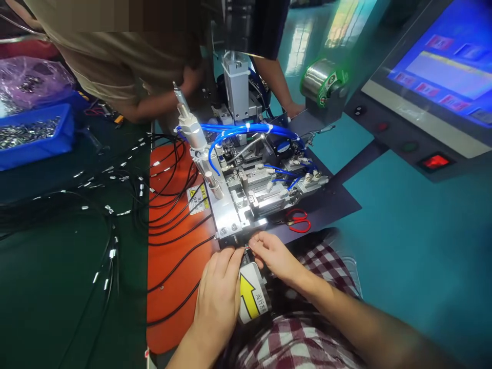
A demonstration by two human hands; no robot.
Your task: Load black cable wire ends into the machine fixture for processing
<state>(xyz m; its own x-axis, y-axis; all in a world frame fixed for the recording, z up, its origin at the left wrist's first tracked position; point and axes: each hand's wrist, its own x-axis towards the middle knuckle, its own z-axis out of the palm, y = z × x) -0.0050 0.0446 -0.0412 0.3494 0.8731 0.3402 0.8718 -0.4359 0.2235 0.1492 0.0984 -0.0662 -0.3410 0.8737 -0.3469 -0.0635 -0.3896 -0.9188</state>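
Note:
My left hand and my right hand meet at the front edge of a metal machine with air cylinders and blue hoses. Between the fingertips shows a small shiny piece, too small to name. The right thumb and forefinger are pinched at it. The left fingers lie bent and close together beside it; what they hold is hidden. Just under the hands is a plate with a yellow arrow. Black cables run from the left towards the machine and the left hand.
Cables with metal ends spread over an orange mat and green table. Red-handled scissors lie right of the machine. A solder spool, a lit screen, a blue bin of metal parts and another person are around.

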